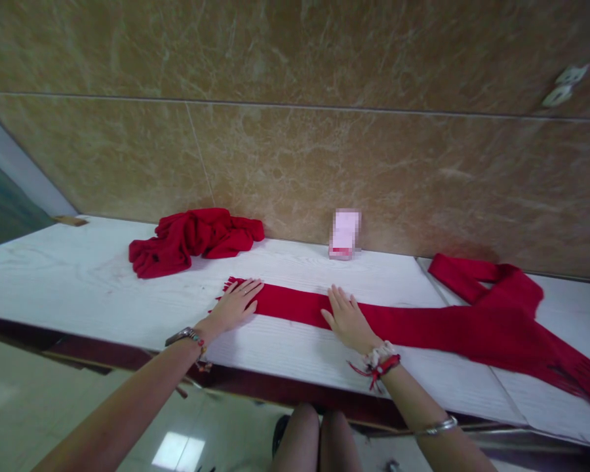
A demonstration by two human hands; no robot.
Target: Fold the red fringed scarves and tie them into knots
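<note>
A long red scarf (295, 304) lies stretched along the white tabletop. Its left end carries a short fringe. Toward the right the scarf widens, folds back on itself near the wall, and has a second fringed end hanging toward the table's right front. My left hand (236, 304) rests flat on the scarf beside the left fringe, fingers spread. Farther right, my right hand (348, 318) presses flat on the same strip, its fingers also apart. Neither hand grips the cloth. A crumpled red cloth (196, 241) sits behind and left of my left hand, against the wall.
A phone-like pink object (345, 233), blurred out, leans against the brown marbled wall (295, 164). The white table (69, 275) is narrow, with its front edge close to my legs. A seam crosses it at the right. A wall socket (565, 85) sits at upper right.
</note>
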